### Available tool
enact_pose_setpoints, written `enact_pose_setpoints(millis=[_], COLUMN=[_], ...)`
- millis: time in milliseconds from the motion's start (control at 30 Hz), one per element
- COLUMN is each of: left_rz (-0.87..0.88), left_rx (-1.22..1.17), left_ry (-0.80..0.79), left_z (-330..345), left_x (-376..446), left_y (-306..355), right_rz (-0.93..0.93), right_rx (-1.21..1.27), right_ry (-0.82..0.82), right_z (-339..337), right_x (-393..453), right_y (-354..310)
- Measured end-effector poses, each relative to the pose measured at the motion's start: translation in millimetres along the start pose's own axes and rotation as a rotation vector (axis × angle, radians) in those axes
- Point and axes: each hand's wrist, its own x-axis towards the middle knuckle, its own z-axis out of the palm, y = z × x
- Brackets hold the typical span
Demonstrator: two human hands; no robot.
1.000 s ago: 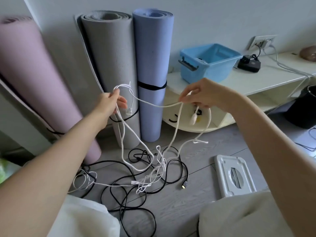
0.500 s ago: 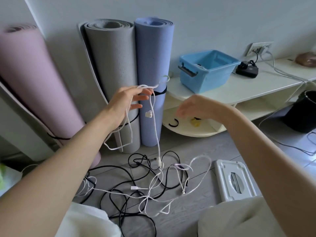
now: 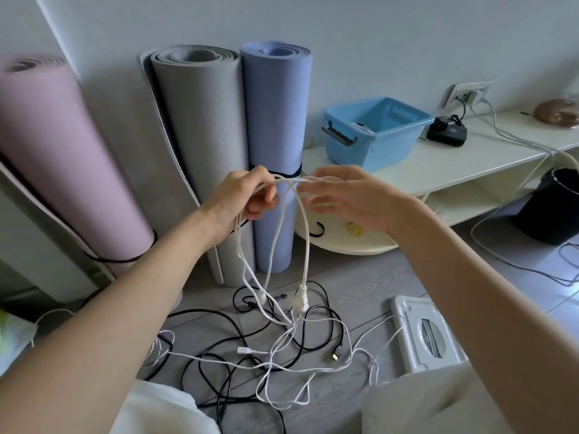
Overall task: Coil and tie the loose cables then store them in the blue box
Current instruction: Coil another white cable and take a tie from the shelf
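The left hand (image 3: 247, 195) holds thin, smooth white cable (image 3: 305, 233) loops tight. The right hand (image 3: 341, 195), at 3 o'clock, has come over and touches it, fingers loose.

A pale blue-grey wall (image 3: 376, 42) fills the back; three rolled mats stand against it: a pink mat (image 3: 62, 151) leaning at left, a grey mat (image 3: 203, 136) and a blue mat (image 3: 275, 120) upright side by side, each ringed by a black strap; the floor (image 3: 360, 286) is grey wood-look plank; a cream shelf (image 3: 454, 161) runs along the right, with a lower tier beneath; a white socket (image 3: 468, 93) sits on the wall above it; a black bin (image 3: 554, 208) stands on the floor at far right; soft daylight, no hard shadows.
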Motion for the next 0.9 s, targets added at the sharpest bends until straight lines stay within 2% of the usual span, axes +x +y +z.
enact_pose_setpoints(millis=[67,167,233,300,367,467,500,567,633,700,733,800,867,900], left_rz=[-0.005,-0.042,-0.092,-0.119,-0.141,-0.197,-0.211,-0.221,-0.236,-0.188,-0.128,0.002,0.028,0.005], left_rx=[0.002,0.131,0.193,0.210,0.229,0.306,0.364,0.495,0.608,0.721,0.691,0.444,0.093,-0.046], left_ry=[0.015,0.014,-0.008,-0.014,-0.013,0.010,0.033,0.064,0.027,0.001,0.029,0.071,-0.057,-0.145], left_z=[0,-4,-8,-12,-15,-21,-23,-29,-31,-29,-25,-13,3,10], left_x=[1,1,0,1,4,9,10,11,11,13,13,12,11,8], left_y=[0,-4,-9,-15,-21,-35,-40,-49,-53,-51,-46,-28,-8,0], right_rz=[0.099,0.138,0.095,0.051,0.032,0.031,0.034,0.014,-0.031,-0.093,-0.119,-0.154,-0.203,-0.238], right_rx=[0.120,0.087,0.033,-0.089,-0.289,-0.681,-0.744,-0.747,-0.740,-0.727,-0.718,-0.704,-0.698,-0.701], right_ry=[-0.081,-0.140,-0.051,0.119,0.262,0.401,0.441,0.512,0.546,0.498,0.436,0.289,0.195,0.197], right_z=[6,8,4,-3,-7,-15,-20,-26,-27,-20,-13,3,15,19], right_x=[-1,-2,-1,3,6,9,8,5,2,-1,-2,-2,-2,0], right_y=[4,7,6,5,7,8,6,0,-6,-12,-15,-17,-19,-20])
